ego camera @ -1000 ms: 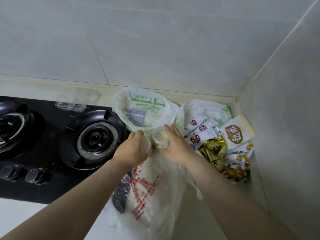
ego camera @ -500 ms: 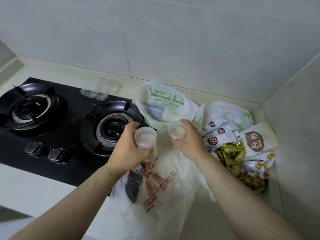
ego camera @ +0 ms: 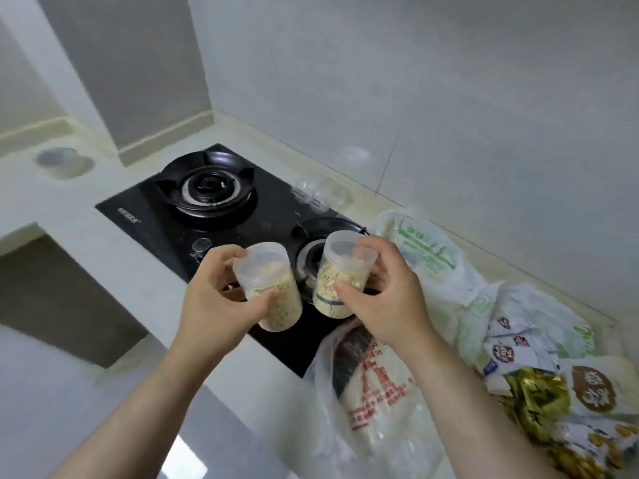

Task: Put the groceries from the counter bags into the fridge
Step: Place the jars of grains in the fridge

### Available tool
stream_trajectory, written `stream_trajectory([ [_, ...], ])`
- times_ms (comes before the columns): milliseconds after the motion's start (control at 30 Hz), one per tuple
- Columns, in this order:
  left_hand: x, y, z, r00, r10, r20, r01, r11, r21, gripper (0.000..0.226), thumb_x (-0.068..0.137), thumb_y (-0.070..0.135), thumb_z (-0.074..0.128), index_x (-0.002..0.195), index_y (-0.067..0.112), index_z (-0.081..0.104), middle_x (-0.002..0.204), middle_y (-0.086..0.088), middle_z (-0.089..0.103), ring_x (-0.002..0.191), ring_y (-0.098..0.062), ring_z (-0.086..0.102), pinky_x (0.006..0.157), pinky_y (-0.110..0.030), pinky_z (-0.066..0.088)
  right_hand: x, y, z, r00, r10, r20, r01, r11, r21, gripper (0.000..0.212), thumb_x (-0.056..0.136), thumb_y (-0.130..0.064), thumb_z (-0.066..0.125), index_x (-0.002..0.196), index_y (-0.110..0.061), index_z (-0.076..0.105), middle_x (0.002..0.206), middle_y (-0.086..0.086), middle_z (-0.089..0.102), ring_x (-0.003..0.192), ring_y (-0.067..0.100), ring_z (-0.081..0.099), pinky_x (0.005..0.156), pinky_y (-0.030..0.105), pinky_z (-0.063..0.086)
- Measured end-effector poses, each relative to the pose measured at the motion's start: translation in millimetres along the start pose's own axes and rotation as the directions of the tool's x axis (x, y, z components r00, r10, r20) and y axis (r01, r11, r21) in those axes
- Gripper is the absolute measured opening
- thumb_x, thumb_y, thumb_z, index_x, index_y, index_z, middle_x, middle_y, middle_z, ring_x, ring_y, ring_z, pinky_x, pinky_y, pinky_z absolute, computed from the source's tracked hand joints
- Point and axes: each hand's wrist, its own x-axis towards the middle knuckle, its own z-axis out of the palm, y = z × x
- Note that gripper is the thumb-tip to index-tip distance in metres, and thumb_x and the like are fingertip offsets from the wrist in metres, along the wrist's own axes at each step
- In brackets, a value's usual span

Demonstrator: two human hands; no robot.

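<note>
My left hand (ego camera: 216, 299) grips a clear plastic jar (ego camera: 273, 295) of pale yellow flakes, tilted, above the stove's front edge. In my right hand (ego camera: 383, 302) is a second, similar jar (ego camera: 340, 281), also tilted, held over the right burner. Below my right wrist sits a clear plastic bag with red print (ego camera: 366, 392) on the counter. A white bag with green print (ego camera: 425, 250) stands behind it, and another white bag (ego camera: 518, 344) spills snack packets (ego camera: 560, 395) at the right.
A black two-burner gas stove (ego camera: 207, 202) is set in the white counter (ego camera: 86, 243). A small clear plastic box (ego camera: 321, 195) lies behind the stove. A round drain-like fitting (ego camera: 57, 159) sits far left. Tiled walls close the back and right.
Both hands lifted the two jars out of the bag and up over the stove. My view swung left, bringing the whole stove and left counter into sight.
</note>
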Motion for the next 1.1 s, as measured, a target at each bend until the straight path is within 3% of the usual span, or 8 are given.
stream_trajectory([
  [200, -55, 15, -131, 0.955, 0.000, -0.298, 0.004, 1.000, 0.010, 0.050, 0.060, 0.023, 0.081, 0.100, 0.040, 0.058, 0.102, 0.005, 0.066, 0.087, -0.014, 0.066, 0.065, -0.027, 0.056, -20, -85, 82, 0.956, -0.173, 0.239, 0.152, 0.983, 0.104, 0.059, 0.069, -0.023, 0.081, 0.107, -0.058, 0.053, 0.109, -0.025, 0.066, 0.104, 0.005, 0.066, 0.092, 0.040, 0.055],
  [333, -109, 29, -214, 0.881, 0.027, -0.472, -0.014, 0.999, 0.031, 0.053, 0.056, 0.036, 0.083, 0.102, 0.045, 0.058, 0.108, 0.000, 0.065, 0.090, -0.020, 0.066, 0.066, -0.025, 0.054, -49, -145, 135, 0.871, -0.293, 0.395, 0.250, 0.955, 0.159, 0.063, 0.075, -0.012, 0.081, 0.106, -0.059, 0.054, 0.108, -0.024, 0.066, 0.102, 0.002, 0.065, 0.089, 0.030, 0.056],
  [433, -152, 38, -261, 0.807, 0.043, -0.589, -0.015, 0.998, 0.053, 0.055, 0.059, 0.024, 0.086, 0.102, 0.042, 0.058, 0.108, -0.002, 0.065, 0.079, -0.016, 0.068, 0.060, -0.017, 0.053, -77, -183, 170, 0.806, -0.351, 0.477, 0.284, 0.936, 0.208, 0.061, 0.075, -0.016, 0.081, 0.112, -0.056, 0.053, 0.110, -0.018, 0.066, 0.104, 0.003, 0.064, 0.088, 0.030, 0.056],
  [533, -197, 45, -302, 0.748, 0.044, -0.662, 0.001, 0.998, 0.067, 0.057, 0.052, 0.036, 0.082, 0.102, 0.046, 0.057, 0.110, 0.004, 0.064, 0.084, -0.017, 0.069, 0.062, -0.026, 0.058, -108, -218, 202, 0.738, -0.413, 0.533, 0.329, 0.911, 0.251, 0.064, 0.073, -0.022, 0.083, 0.114, -0.056, 0.049, 0.111, -0.020, 0.065, 0.105, 0.001, 0.063, 0.090, 0.027, 0.053],
  [700, -283, 60, -358, 0.597, 0.102, -0.796, 0.008, 0.991, 0.133, 0.059, 0.049, 0.043, 0.081, 0.102, 0.047, 0.057, 0.112, 0.003, 0.064, 0.094, -0.027, 0.066, 0.069, -0.035, 0.057, -172, -274, 253, 0.556, -0.569, 0.606, 0.444, 0.819, 0.363, 0.064, 0.073, -0.028, 0.084, 0.116, -0.054, 0.043, 0.114, -0.019, 0.063, 0.107, 0.002, 0.061, 0.086, 0.019, 0.051],
  [800, -326, 71, -377, 0.484, 0.139, -0.864, 0.013, 0.986, 0.166, 0.056, 0.048, 0.045, 0.078, 0.101, 0.048, 0.058, 0.108, 0.005, 0.066, 0.094, -0.025, 0.066, 0.073, -0.040, 0.058, -207, -300, 279, 0.434, -0.640, 0.634, 0.478, 0.760, 0.440, 0.067, 0.074, -0.030, 0.083, 0.115, -0.061, 0.039, 0.117, -0.022, 0.059, 0.108, 0.005, 0.059, 0.090, 0.028, 0.055],
  [900, -363, 80, -392, 0.394, 0.181, -0.901, 0.027, 0.978, 0.208, 0.056, 0.050, 0.044, 0.078, 0.101, 0.049, 0.058, 0.110, -0.002, 0.066, 0.098, -0.027, 0.065, 0.077, -0.044, 0.057, -238, -321, 303, 0.303, -0.704, 0.642, 0.488, 0.693, 0.530, 0.069, 0.074, -0.031, 0.083, 0.110, -0.068, 0.036, 0.113, -0.028, 0.056, 0.105, -0.003, 0.058, 0.088, 0.024, 0.055],
  [1100, -427, 95, -406, 0.174, 0.228, -0.958, 0.141, 0.957, 0.253, 0.055, 0.049, 0.043, 0.078, 0.101, 0.049, 0.058, 0.106, 0.001, 0.068, 0.094, -0.024, 0.067, 0.072, -0.041, 0.056, -288, -353, 353, 0.026, -0.767, 0.642, 0.428, 0.588, 0.686, 0.067, 0.074, -0.029, 0.083, 0.119, -0.056, 0.040, 0.114, -0.026, 0.060, 0.107, -0.003, 0.059, 0.089, 0.016, 0.051],
])
